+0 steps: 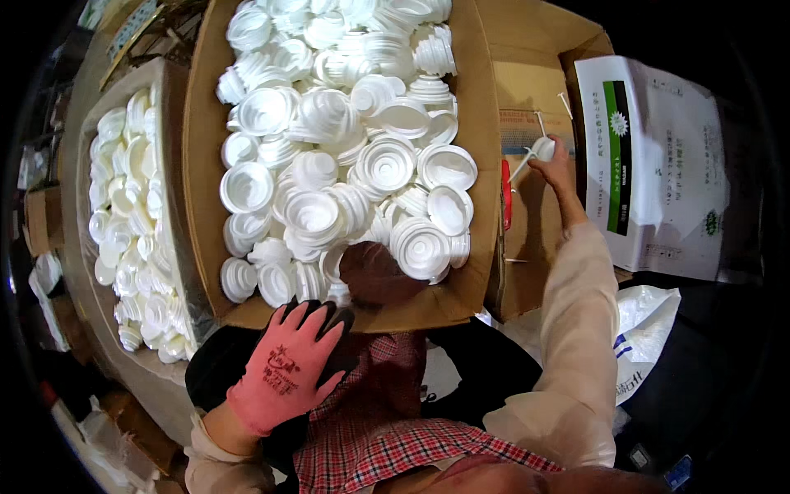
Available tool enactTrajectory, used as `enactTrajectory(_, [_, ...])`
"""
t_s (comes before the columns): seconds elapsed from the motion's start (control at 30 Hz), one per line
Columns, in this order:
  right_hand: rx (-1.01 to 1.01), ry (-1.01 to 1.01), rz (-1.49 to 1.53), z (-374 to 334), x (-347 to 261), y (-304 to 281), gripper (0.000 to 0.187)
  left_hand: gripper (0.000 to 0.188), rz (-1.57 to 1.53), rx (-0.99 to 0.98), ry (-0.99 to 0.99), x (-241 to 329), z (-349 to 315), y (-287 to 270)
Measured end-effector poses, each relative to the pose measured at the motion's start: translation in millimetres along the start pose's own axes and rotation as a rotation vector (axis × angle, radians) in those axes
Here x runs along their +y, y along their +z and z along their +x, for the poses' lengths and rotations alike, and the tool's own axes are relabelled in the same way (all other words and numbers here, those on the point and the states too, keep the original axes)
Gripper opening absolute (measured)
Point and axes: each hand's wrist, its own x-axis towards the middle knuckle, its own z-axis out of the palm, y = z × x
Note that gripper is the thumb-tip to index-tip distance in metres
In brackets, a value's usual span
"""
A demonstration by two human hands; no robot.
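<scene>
My left hand wears a pink glove with dark fingertips. Its fingers are spread at the near edge of a large cardboard box, and nothing shows in them. The box is heaped with white round ribbed plastic pieces, many of them nested in stacks. My bare right hand reaches over the box to the right. Its fingers are closed on a white plastic piece with thin stems. Just left of that hand lies a tool with a red handle.
Another box of similar white pieces stands at the left. A white carton with a green and black stripe is at the right, above a white sack. A dark brown rounded patch, unclear in kind, shows at the big box's near side.
</scene>
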Motion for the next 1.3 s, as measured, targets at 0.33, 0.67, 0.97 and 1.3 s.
enactTrajectory(0.33, [-0.483,-0.476,0.388,-167,-291,-147,0.081,0.051,-0.068,0.574,0.147,-4,-37,24])
enactTrajectory(0.67, [-0.673,-0.783,0.862,-279,-443,-116,0.083,0.049,-1.716,0.48,0.379,-30,-18,21])
enactTrajectory(0.97, [0.083,-0.803,0.943,-312,-470,-70,0.012,0.038,-0.857,1.125,0.502,-62,-26,36])
enactTrajectory(1.3, [0.255,-0.092,1.207,-290,-397,-103,0.022,0.035,-1.128,0.953,0.153,-73,4,38])
